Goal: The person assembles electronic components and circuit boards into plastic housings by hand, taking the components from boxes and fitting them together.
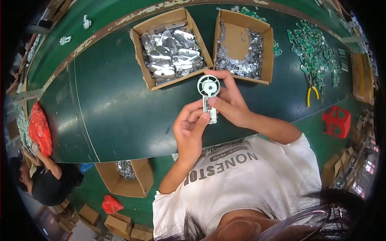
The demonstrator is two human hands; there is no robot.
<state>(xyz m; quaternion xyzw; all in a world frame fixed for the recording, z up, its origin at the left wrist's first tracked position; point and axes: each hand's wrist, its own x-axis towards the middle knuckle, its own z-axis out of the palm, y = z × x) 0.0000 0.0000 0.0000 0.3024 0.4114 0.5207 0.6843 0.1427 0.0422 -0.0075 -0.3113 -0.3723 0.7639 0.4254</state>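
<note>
A pale green handheld fan housing (208, 86) is upright between my hands, its round spoked ring at the far end and its narrow handle toward me. My left hand (190, 122) pinches the lower handle between thumb and fingers. My right hand (230, 101) is closed about the upper handle, with the thumb just below the ring and the index finger reaching behind it. Some small parts show inside the open handle, too small to name. Just beyond my hands stands a cardboard box (138, 60) of shiny silver oval pieces (172, 46).
Another cardboard box (265, 60) holds small metal pieces. Green circuit boards (313, 52) lie piled at the right, beside yellow-handled pliers (312, 94). A red stool (337, 121) stands on the floor. At far left, a person (52, 180) works near a red bag (39, 126).
</note>
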